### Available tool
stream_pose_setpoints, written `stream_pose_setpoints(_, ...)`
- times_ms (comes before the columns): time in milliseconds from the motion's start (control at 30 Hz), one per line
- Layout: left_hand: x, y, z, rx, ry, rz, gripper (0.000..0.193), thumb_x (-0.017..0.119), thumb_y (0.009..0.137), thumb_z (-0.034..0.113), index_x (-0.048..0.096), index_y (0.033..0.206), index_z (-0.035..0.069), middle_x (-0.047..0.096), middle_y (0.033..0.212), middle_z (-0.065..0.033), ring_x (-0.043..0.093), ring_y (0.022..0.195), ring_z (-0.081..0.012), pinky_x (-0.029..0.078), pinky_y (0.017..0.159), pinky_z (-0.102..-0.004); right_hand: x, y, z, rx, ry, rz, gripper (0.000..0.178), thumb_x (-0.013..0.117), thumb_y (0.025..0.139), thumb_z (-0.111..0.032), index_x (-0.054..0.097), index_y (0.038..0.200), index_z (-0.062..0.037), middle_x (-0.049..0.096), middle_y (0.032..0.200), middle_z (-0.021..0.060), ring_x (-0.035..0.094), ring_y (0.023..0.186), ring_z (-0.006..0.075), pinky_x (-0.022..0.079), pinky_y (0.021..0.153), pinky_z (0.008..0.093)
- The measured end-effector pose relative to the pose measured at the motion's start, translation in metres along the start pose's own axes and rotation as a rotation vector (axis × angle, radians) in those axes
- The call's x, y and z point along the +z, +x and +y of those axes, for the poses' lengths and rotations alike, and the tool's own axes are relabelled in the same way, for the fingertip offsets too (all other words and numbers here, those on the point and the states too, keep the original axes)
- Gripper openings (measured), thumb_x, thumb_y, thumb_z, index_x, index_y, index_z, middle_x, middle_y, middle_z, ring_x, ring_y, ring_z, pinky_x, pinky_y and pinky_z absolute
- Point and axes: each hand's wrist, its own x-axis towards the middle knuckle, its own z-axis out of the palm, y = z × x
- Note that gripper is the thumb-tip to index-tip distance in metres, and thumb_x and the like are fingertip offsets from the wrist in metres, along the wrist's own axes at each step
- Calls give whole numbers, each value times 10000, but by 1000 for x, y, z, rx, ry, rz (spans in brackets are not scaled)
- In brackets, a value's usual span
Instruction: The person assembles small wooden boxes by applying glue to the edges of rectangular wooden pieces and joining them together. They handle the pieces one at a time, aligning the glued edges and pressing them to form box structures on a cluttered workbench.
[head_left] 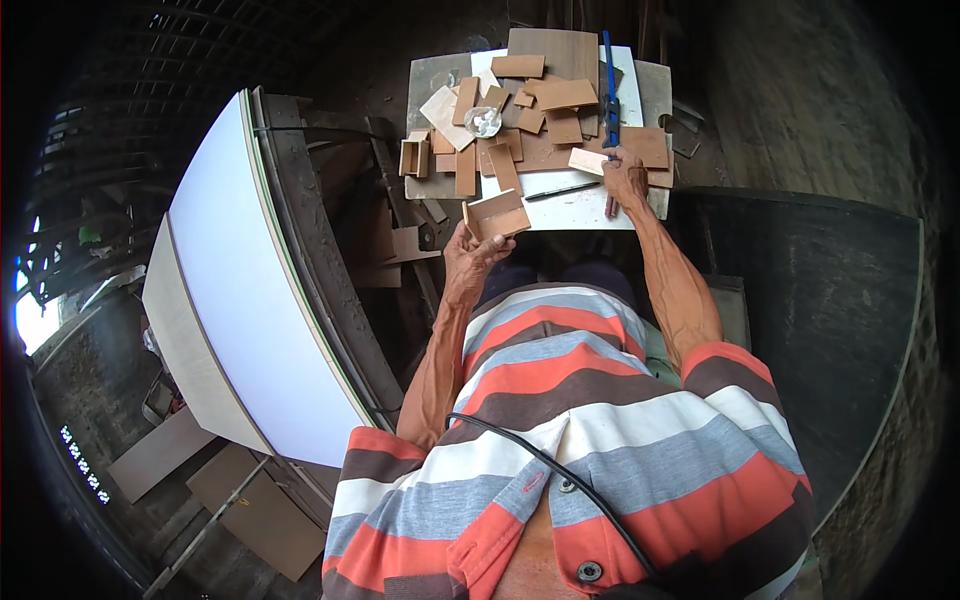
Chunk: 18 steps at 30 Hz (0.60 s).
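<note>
My left hand [475,258] is closed round a small open-sided wooden box piece [498,216], made of thin brown boards with a pale upright end, held over the near edge of the table. Over the table's right side, my right hand [626,174] has its fingers closed on a small pale wooden strip [588,161] that points left. Just beyond that hand lies a long, narrow blue tool [610,95], its exact kind unclear. A reddish handle-like end [611,205] shows below the hand. Between my hands rests a thin dark pen-like stick [562,192].
Many cut brown wood pieces [566,95] cover the table [640,215]. Among them sit a small bag with white contents [483,122] and another boxlike piece [414,158]. A large white panel [255,290] leans at left; a dark board [800,300] stands at right.
</note>
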Motion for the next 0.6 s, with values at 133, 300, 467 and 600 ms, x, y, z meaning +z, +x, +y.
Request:
stream_pose_setpoints(133,-5,-3,3,-7,0,8,426,667,853,-24,472,1232,-24,668,1006,-150,694,849,-227,592,781,-337,13,15,9,31,-32,-11,291,596,832,-176,686,1095,-88,716,901,140,683,818,254,516,724,352)
stream_pose_setpoints(300,-12,5,3,-28,-10,-22,444,678,845,-15,476,1241,-15,671,1014,-149,695,854,-222,592,794,-332,10,5,0,-14,-1,3,303,547,837,-151,684,1102,-94,708,986,143,674,902,298,513,792,375)
stream_pose_setpoints(467,-20,20,9,-32,7,-79,493,680,838,-16,454,1276,-13,672,1025,-153,696,861,-223,594,796,-329,14,1,4,-119,-161,248,307,536,836,-136,685,1101,-94,695,986,165,658,949,321,504,824,403)
stream_pose_setpoints(600,-33,31,9,-53,-22,-78,521,674,834,-26,435,1297,-12,671,1032,-166,697,859,-221,598,780,-322,11,-6,-7,70,-84,219,248,587,831,-196,698,1024,-86,704,859,150,675,809,328,519,756,428)
